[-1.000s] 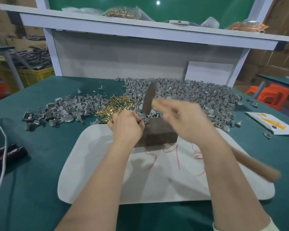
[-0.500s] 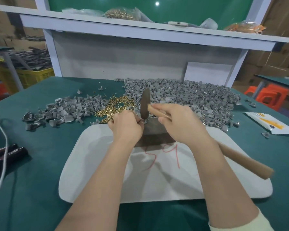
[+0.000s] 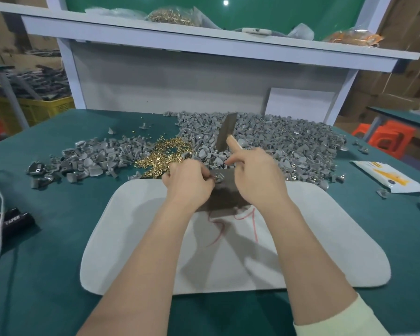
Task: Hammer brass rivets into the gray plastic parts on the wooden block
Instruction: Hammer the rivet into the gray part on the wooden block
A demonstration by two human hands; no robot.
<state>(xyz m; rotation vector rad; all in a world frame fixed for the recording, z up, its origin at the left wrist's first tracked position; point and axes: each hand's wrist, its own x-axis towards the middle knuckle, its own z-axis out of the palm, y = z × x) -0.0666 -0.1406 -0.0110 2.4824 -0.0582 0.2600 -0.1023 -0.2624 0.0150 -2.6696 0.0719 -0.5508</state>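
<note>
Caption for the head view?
Left hand pinches a gray part on the wooden block; right hand holds the hammer above.

Gray part point(image 3: 218, 177) on dark wooden block point(image 3: 224, 196); hammer point(image 3: 224, 133) seemingly raised behind.

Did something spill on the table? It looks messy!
Yes, brass rivets lie in a loose heap right on the green table, between two piles of gray plastic parts. A few strays lie scattered behind it, and single gray parts sit apart on the right.

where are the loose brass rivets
Head view, left of centre: the brass rivets lie between the small gray pile and the large gray pile, just beyond the left hand.
</note>
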